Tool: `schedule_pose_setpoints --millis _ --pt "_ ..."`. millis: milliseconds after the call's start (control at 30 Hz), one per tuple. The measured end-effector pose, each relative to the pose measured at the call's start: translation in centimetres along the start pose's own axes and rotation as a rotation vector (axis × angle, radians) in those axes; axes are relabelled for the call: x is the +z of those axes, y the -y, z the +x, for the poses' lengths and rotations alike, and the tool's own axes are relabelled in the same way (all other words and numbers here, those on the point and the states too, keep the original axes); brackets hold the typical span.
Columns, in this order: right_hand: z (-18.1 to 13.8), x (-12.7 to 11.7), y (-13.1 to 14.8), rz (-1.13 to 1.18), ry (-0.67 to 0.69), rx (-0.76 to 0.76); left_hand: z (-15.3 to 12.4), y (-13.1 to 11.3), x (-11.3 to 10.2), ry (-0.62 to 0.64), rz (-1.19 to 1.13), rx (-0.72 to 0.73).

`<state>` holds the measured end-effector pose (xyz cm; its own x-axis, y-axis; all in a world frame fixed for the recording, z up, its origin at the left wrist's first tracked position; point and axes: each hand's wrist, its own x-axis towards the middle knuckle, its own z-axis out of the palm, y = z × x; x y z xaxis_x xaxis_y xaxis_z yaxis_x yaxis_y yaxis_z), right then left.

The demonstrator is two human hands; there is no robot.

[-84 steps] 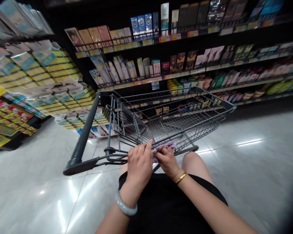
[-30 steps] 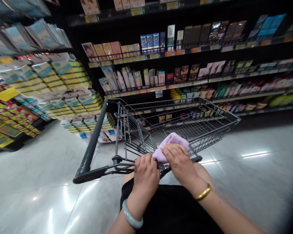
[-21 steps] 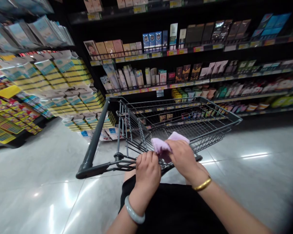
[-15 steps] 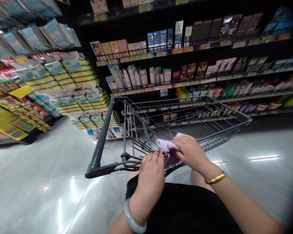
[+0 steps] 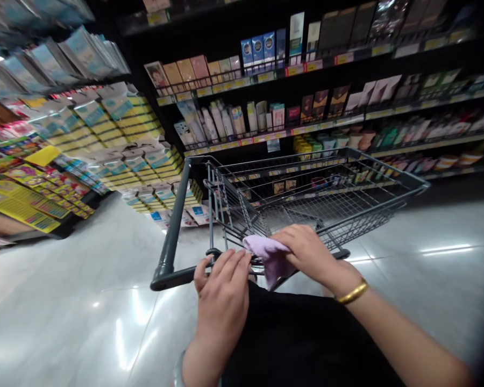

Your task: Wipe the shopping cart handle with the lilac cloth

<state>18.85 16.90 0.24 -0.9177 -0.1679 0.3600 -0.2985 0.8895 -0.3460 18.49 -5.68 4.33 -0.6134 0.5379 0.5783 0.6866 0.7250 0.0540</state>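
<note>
A dark grey wire shopping cart [image 5: 371,164] stands in front of me with its handle [image 5: 176,226] at the left. My right hand [image 5: 306,250] presses a lilac cloth [image 5: 266,252] against the cart's near top rail. A gold bangle circles that wrist. My left hand [image 5: 222,285] rests just left of the cloth, fingers spread, its fingertips touching the cloth's edge by the cart frame. The basket holds nothing that I can see.
Dark shelves [image 5: 314,70] of boxed and bottled goods run behind the cart. Stacks of packaged goods [image 5: 116,140] slope down on the left beside a yellow display [image 5: 28,196]. Glossy grey floor tiles [image 5: 64,301] spread to the left and right.
My right hand has slid the cloth along the cart's near rail. My left hand has opened its fingers and dropped slightly away from the rail. The view has shifted right.
</note>
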Motion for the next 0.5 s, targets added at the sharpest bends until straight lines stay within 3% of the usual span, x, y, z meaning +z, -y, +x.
schedule_pose_setpoints --millis 133,267,367,500 --pt "0.5 1.4 1.8 0.064 -0.073 -0.018 0.3 1.6 -0.9 -0.078 0.078 -0.05" --pt "-0.1 4.9 4.8 0.029 -0.321 -0.118 0.6 2.2 -0.7 -0.045 0.142 -0.073" --pt "-1.9 7.2 4.3 -0.026 -0.511 -0.214 0.2 2.1 -0.3 -0.056 0.17 -0.054" --pt "-3.6 8.5 2.9 -0.075 -0.578 -0.289 -0.4 1.9 0.4 -0.092 0.167 -0.042"
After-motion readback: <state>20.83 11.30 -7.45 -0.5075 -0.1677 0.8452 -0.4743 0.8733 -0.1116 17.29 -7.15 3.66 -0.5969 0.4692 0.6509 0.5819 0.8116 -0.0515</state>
